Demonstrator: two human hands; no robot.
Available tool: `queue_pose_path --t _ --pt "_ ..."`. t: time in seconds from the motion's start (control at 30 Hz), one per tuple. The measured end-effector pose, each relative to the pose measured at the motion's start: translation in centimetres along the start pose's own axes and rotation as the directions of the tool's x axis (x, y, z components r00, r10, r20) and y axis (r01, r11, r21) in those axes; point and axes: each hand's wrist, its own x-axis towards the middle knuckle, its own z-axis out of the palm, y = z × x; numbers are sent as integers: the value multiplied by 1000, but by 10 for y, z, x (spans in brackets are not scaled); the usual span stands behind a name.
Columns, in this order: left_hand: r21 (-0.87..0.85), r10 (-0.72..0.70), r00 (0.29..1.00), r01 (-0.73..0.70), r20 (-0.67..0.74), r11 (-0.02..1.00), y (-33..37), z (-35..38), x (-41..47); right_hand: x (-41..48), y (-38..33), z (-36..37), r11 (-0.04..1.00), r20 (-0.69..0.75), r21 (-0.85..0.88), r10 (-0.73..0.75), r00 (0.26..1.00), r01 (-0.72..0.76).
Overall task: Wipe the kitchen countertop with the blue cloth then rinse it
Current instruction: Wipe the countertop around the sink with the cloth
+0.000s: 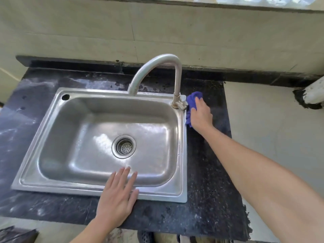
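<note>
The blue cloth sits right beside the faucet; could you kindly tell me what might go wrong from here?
1. The cloth, bunched under the right hand, touches the faucet base and may snag there.
2. Bunched so, it wipes a narrow strip, so the pale smears on the countertop left of the sink might be missed.
3. The left hand leans on the sink's front rim and could slip if that is wet.
</note>
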Motion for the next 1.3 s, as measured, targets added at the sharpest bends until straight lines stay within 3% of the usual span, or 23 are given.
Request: queue_pose_path --t 0.07,0.17,0.4,0.63,0.7,0.77,0.87,0.93,1.0,1.07,1.13,1.23,1.3 --pt "10 1 1000 -1 10 1000 0 1 1 -28 -7 26 998 -62 -43 -48 997 45" --pt "-1 -6 999 6 50 1000 0 0 2 -67 -10 43 998 -136 -48 20 991 -27" --pt "1 -14 994 14 107 1000 1 -9 2 -167 4 52 989 -90 -136 41 995 -53" --pt "12 -22 990 21 142 1000 2 -10 0 -273 19 57 996 -91 -56 59 994 -64" --pt "13 -26 989 24 144 1000 3 -12 0 -292 24 51 998 -48 23 68 997 -67" --pt "11 -35 989 33 141 999 4 -13 -1 -299 32 28 962 44 224 149 988 -155" --pt "-5 -41 992 42 121 999 5 -12 -1 -292 59 -31 719 177 582 344 922 -380" --pt "-6 -43 994 43 101 999 5 -10 -1 -280 96 -58 643 66 651 480 875 -402" --pt "-5 -41 996 42 80 999 5 -9 -1 -272 128 -58 759 -137 512 534 834 -402" --pt "2 -38 997 38 64 999 6 -8 -2 -274 135 -32 907 -301 172 420 856 -384" --pt "6 -38 998 37 55 999 6 -8 -2 -287 127 9 935 -400 -51 302 865 -350" --pt "11 -44 997 44 58 999 7 -7 -2 -323 85 51 979 -443 -83 130 887 -185" --pt "13 -39 997 39 59 999 6 -7 -2 -349 61 72 997 -341 -61 20 940 -43"
